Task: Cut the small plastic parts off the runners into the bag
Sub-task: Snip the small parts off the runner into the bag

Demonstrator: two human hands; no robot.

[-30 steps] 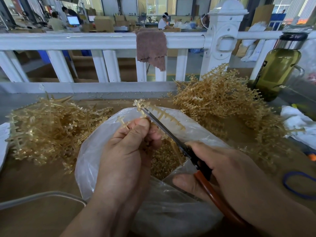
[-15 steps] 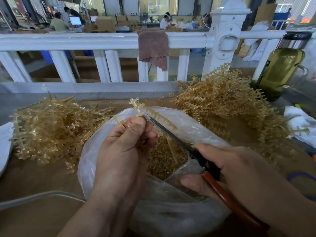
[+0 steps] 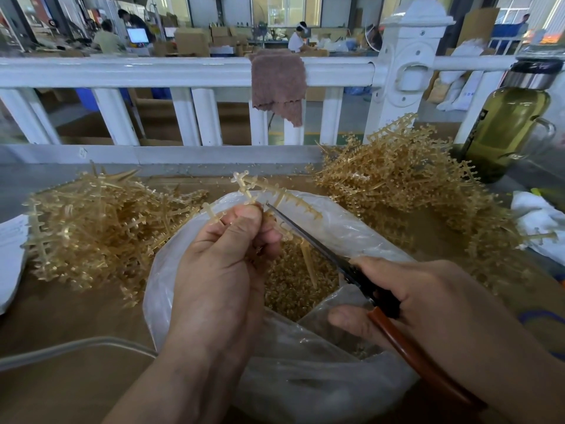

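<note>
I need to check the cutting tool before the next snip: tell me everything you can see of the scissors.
The scissors have slim dark metal blades, a black pivot section and a reddish-brown handle that looks plastic-coated. The right hand holds them by the handle, with the blades pointing up and left over the open bag. The blades look nearly together, their tip at the runner pinched by the left hand, close beside its thumb.

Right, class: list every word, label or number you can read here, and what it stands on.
No text can be read.
Label on the bottle: too blurred.
Print on the white paper, left edge: too faint.
Background monitor screen: too small.
</note>
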